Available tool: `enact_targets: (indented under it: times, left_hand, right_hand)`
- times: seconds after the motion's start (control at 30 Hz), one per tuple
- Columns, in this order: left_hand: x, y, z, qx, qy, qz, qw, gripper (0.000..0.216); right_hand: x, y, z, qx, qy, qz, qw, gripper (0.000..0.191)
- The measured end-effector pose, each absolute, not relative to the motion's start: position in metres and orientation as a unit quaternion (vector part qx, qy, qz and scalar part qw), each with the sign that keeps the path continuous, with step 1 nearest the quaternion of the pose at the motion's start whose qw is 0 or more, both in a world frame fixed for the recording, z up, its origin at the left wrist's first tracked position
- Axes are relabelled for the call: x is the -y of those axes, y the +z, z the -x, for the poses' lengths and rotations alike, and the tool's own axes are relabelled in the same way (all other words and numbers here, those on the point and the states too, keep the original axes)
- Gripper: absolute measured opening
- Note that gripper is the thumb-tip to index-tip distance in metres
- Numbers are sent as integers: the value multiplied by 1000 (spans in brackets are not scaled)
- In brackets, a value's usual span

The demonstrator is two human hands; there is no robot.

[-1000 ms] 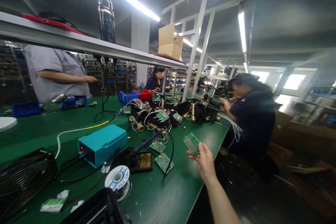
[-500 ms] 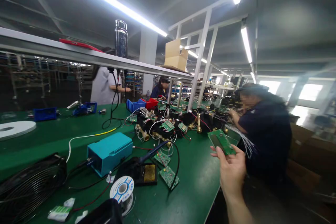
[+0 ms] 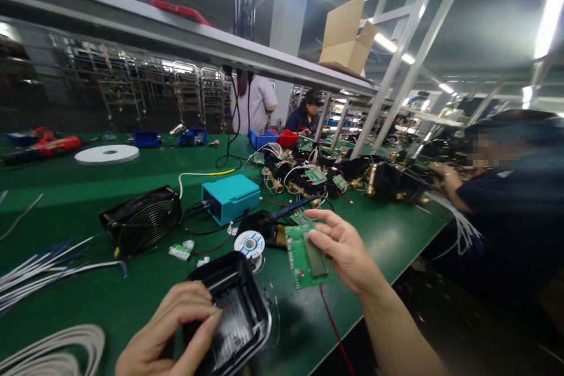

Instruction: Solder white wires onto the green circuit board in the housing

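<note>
My right hand is closed on the edge of a green circuit board with a grey display panel, held above the bench. A red and black wire hangs below the board. My left hand is pinched over an open black plastic housing at the front of the bench. A thin red strand, like a wire, shows by its fingertips; what they grip is too small to make out. Behind the housing stands a solder spool, and a soldering iron rests near the board.
A teal box and a black fan stand left of centre. White wires lie at left. Wired boards and brass fittings are heaped at the back. A co-worker sits at right. A shelf crosses above.
My view has turned down and left. My right hand has brought the circuit board inward, over the bench. My left hand has come into view at the black housing.
</note>
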State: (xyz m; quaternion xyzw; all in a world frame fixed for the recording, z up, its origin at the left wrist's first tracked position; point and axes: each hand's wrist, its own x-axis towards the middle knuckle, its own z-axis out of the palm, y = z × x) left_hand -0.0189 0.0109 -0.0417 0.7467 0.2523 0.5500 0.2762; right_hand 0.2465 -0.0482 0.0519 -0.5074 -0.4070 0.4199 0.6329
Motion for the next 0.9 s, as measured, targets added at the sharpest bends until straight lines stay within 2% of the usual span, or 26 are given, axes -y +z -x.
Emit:
enact_targets:
  times: [0.1, 0.27, 0.63, 0.9]
  left_hand:
    - [-8, -31, 19, -257, 542, -757, 260, 12]
    - [-5, -24, 17, -308, 524, -754, 249, 14]
    - [-6, -24, 17, -307, 477, -792, 225, 13]
    - [-10, -21, 17, -280, 430, -816, 265, 14]
  right_hand:
    - [27, 26, -217, 406, 508, 488, 582, 45]
    - [13, 17, -194, 417, 548, 448, 570, 39]
    - [5, 9, -186, 426, 557, 460, 544, 43]
    - [8, 2, -181, 466, 482, 498, 551, 44]
